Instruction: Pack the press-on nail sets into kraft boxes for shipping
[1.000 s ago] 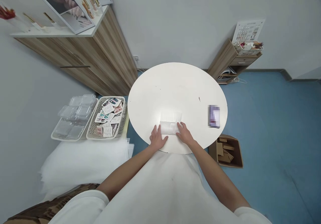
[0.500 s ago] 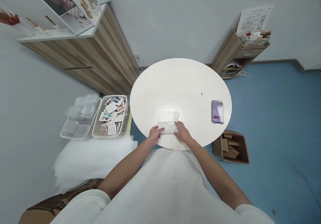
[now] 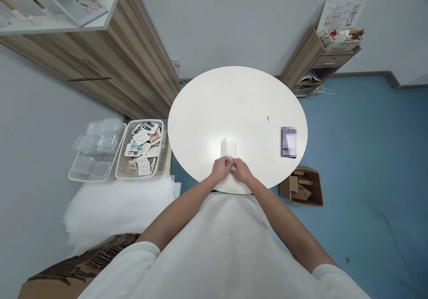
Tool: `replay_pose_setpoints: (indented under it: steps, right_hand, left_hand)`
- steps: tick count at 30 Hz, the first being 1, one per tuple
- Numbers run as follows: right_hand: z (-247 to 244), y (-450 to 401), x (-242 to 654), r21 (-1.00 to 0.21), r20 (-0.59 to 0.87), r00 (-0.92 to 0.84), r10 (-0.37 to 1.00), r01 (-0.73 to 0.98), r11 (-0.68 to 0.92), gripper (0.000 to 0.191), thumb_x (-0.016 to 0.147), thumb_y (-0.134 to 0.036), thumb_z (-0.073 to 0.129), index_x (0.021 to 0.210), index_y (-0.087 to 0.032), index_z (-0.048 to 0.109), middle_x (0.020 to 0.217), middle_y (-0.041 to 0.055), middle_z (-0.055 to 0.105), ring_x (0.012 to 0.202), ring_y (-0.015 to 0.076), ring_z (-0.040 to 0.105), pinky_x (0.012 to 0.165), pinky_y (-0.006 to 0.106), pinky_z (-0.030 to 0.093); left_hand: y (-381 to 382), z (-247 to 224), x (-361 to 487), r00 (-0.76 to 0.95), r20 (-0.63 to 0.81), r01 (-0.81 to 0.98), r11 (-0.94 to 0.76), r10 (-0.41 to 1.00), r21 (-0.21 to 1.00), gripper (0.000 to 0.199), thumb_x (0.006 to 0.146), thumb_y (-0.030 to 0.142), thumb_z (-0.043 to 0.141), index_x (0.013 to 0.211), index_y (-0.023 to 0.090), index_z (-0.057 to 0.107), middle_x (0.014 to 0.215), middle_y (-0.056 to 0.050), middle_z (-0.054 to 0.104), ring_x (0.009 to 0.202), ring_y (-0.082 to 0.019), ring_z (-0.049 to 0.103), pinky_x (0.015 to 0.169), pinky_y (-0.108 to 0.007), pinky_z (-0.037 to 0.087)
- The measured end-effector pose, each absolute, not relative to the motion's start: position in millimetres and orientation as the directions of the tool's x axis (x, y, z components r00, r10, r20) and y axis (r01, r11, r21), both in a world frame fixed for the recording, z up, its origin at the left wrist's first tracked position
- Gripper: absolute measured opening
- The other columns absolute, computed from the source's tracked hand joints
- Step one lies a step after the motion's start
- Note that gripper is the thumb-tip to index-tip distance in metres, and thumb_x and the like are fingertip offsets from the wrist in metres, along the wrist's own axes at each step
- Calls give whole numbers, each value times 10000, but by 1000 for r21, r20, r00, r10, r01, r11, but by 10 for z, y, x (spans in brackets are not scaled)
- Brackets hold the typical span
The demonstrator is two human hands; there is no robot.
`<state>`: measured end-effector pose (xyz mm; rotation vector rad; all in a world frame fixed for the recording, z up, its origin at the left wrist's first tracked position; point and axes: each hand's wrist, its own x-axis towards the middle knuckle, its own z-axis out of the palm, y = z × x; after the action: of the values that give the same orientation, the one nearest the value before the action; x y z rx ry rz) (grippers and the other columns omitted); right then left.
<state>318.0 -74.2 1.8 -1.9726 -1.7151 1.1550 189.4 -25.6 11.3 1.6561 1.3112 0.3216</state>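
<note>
A small white packet of thin foam sheet (image 3: 229,148) lies near the front edge of the round white table (image 3: 240,102). Its left side stands up in a raised flap. My left hand (image 3: 222,168) is closed on the packet's near left part, fingertips pinched. Close against it, my right hand (image 3: 242,170) pinches the near right part. The fingertips of both hands almost meet in the middle. Whatever the foam wraps, if anything, is hidden.
At left are a basket of carded press-on nails (image 3: 143,149), a basket of clear plastic boxes (image 3: 96,149) and stacked white foam sheets (image 3: 123,205). A blurred purple item (image 3: 288,142) lies on the table's right. A carton of cardboard pieces (image 3: 317,187) stands on the floor.
My hands have come together and the foam is folded narrower, its left side now raised. My left hand has moved right onto it. The whole view has shifted slightly.
</note>
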Motion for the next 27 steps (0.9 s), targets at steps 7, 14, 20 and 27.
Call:
replay_pose_setpoints:
  steps: [7,14,20,27]
  right_hand:
    - [40,-681,3227,-819,-458,91,884,343,-460,367,777,-289,382,1120,-250,505,815,-1,568,773,137,532,712,273,425]
    - [-22,-590,3100,-704,-456,231,860,497,-507,256,769,-305,419,1011,-246,478,554,-58,463,560,137,497,546,248,375]
    - [-55,-591,3117,-712,-418,199,886,534,-456,235,786,-296,385,1003,-246,459,569,-55,445,565,138,486,540,243,368]
    - [24,-736,3173,-722,-334,123,935,604,-337,460,803,-248,360,1255,-184,300,855,44,557,770,168,537,682,305,431]
  left_hand:
    - [-527,47,1906,585,-233,657,-286,777,697,308,740,191,460,1041,174,524,913,-68,530,834,-186,522,735,-327,457]
    - [-712,104,1682,733,-166,560,-447,660,697,456,740,273,508,1178,180,419,1173,-101,459,1083,-239,430,903,-388,392]
    - [-469,99,1535,595,-101,656,-409,797,634,323,831,296,392,1130,201,469,1181,-88,482,1112,-203,436,926,-377,372]
    - [-300,23,1711,725,-181,663,-602,665,445,406,802,248,430,1206,218,411,1351,-73,344,1267,-232,253,989,-411,265]
